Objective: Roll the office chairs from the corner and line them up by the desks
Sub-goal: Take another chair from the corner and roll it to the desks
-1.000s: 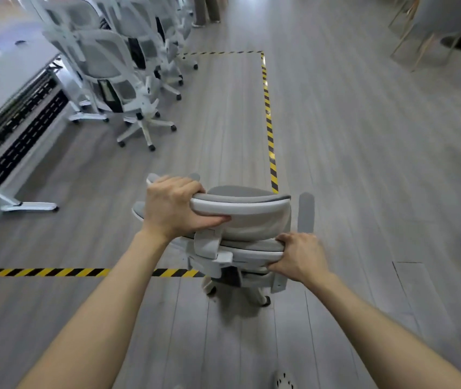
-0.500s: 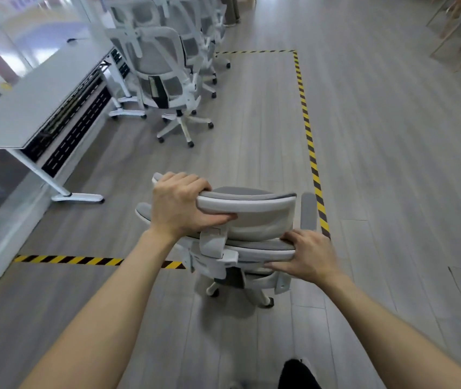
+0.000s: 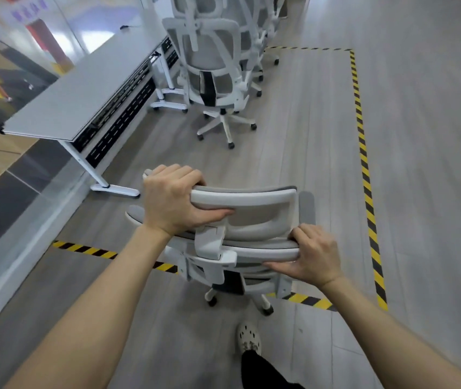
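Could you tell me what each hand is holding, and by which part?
Both hold the grey office chair: the left hand grips the left end of its headrest, the right hand the right end of the backrest top edge.

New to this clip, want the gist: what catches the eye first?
Centre frame, the left hand grips the headrest of a grey office chair and the right hand holds its backrest edge. Ahead, a row of white chairs stands beside a long desk on the left, within yellow-black floor tape.
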Tool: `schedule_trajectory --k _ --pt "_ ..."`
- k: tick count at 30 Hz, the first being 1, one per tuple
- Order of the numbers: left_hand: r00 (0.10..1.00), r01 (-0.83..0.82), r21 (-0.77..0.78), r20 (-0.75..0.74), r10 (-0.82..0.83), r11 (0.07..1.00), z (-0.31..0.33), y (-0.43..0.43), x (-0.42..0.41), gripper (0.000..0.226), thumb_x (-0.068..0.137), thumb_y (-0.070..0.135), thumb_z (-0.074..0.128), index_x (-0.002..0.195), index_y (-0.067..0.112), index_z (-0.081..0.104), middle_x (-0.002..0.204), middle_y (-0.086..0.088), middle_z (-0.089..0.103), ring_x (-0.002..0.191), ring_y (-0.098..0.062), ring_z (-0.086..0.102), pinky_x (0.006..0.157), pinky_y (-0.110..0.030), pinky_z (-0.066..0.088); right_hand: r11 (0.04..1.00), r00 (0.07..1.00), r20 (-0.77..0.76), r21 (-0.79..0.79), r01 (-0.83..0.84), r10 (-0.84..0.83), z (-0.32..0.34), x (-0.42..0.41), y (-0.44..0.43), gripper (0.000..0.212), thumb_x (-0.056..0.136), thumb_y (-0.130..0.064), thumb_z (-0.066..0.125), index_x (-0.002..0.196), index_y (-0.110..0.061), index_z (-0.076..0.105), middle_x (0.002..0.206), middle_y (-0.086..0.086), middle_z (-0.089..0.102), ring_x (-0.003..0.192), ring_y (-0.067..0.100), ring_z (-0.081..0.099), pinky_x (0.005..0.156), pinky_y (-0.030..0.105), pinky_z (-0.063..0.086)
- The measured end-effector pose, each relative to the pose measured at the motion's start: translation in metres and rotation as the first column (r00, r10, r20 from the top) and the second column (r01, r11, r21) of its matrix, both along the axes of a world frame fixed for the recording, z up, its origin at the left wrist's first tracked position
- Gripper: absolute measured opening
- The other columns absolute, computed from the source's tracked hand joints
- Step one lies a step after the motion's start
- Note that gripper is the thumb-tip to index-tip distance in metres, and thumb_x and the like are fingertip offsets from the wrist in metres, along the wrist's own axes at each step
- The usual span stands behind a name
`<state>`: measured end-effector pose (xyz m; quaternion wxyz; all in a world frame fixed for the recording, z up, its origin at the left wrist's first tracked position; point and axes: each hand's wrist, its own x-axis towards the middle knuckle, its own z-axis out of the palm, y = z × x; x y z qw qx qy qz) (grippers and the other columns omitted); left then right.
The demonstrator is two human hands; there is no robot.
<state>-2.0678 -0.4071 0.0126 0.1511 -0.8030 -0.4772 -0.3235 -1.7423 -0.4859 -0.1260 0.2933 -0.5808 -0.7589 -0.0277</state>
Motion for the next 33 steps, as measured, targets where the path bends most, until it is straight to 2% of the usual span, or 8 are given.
schedule_trajectory --k 5,8,10,13,17,22,28,33 --pt "0.994 -0.097 -0.114 -0.069 0.09 0.989 0.007 0.082 -0.065 0.071 0.075 0.098 0.068 0.075 0.027 0.071 0.075 0.011 0.067 0.071 -0.017 0.062 0.069 -0.041 0.046 0.999 0.998 -0.04 0.015 -0.038 0.039 -0.005 -0.061 0.095 0.077 0.075 -0.09 0.074 0.082 -0.015 0.059 0.081 0.0 0.054 0.075 0.024 0.053 0.071 0.043 0.049" --pt "0.969 -0.207 -0.213 -0.18 0.17 0.955 0.014 0.128 -0.1 0.077 0.076 0.106 0.053 0.085 0.033 0.077 0.084 0.013 0.07 0.084 -0.016 0.064 0.083 -0.041 0.047 0.997 0.997 -0.02 -0.024 -0.078 0.077 -0.007 -0.091 0.153 0.073 0.08 -0.09 0.07 0.088 -0.017 0.06 0.086 -0.003 0.056 0.082 0.022 0.054 0.079 0.042 0.049" --pt "0.943 -0.292 -0.242 -0.231 0.238 0.925 0.013 0.154 -0.114 0.079 0.071 0.108 0.05 0.091 0.037 0.078 0.091 0.014 0.072 0.096 -0.018 0.064 0.094 -0.042 0.042 0.993 0.996 0.015 -0.072 -0.088 0.09 -0.008 -0.11 0.189 0.074 0.082 -0.092 0.064 0.091 -0.019 0.062 0.09 -0.003 0.058 0.088 0.022 0.055 0.086 0.044 0.05" --pt "0.933 -0.347 -0.272 -0.195 0.302 0.898 0.009 0.195 -0.135 0.08 0.063 0.106 0.052 0.095 0.039 0.079 0.096 0.014 0.074 0.103 -0.019 0.064 0.098 -0.043 0.037 0.992 0.996 0.031 -0.101 -0.079 0.083 -0.008 -0.141 0.239 0.075 0.083 -0.094 0.06 0.096 -0.021 0.066 0.095 -0.004 0.061 0.095 0.022 0.055 0.094 0.042 0.049" --pt "0.946 -0.318 -0.287 -0.155 0.284 0.903 0.01 0.272 -0.169 0.078 0.062 0.107 0.054 0.094 0.041 0.082 0.093 0.018 0.073 0.101 -0.015 0.065 0.098 -0.045 0.042 0.993 0.998 0.036 -0.105 -0.053 0.057 -0.006 -0.178 0.307 0.073 0.083 -0.095 0.059 0.097 -0.023 0.065 0.097 -0.006 0.059 0.098 0.02 0.052 0.097 0.039 0.047" --pt "0.966 -0.242 -0.311 -0.165 0.198 0.919 0.015 0.372 -0.204 0.079 0.061 0.107 0.052 0.091 0.04 0.081 0.092 0.017 0.073 0.097 -0.015 0.065 0.096 -0.047 0.048 0.992 0.997 0.044 -0.108 0.066 -0.061 -0.007 -0.22 0.376 0.072 0.081 -0.09 0.068 0.099 -0.021 0.064 0.1 -0.005 0.058 0.1 0.023 0.051 0.094 0.038 0.05" --pt "0.983 -0.171 -0.334 -0.126 0.136 0.927 0.009 0.462 -0.246 0.084 0.055 0.11 0.051 0.09 0.04 0.08 0.093 0.015 0.073 0.099 -0.018 0.065 0.098 -0.048 0.047 0.98 0.986 0.103 -0.131 0.147 -0.134 -0.008 -0.268 0.445 0.079 0.084 -0.098 0.049 0.101 -0.022 0.061 0.102 -0.005 0.056 0.101 0.024 0.052 0.099 0.039 0.044" --pt "0.991 -0.129 -0.366 -0.071 0.11 0.922 0.005 0.534 -0.268 0.089 0.054 0.112 0.053 0.097 0.04 0.084 0.095 0.013 0.073 0.1 -0.019 0.062 0.103 -0.049 0.048 0.967 0.976 0.125 -0.161 0.195 -0.176 -0.002 -0.295 0.509 0.08 0.081 -0.1 0.046 0.101 -0.024 0.057 0.101 -0.005 0.056 0.101 0.025 0.053 0.1 0.043 0.044"
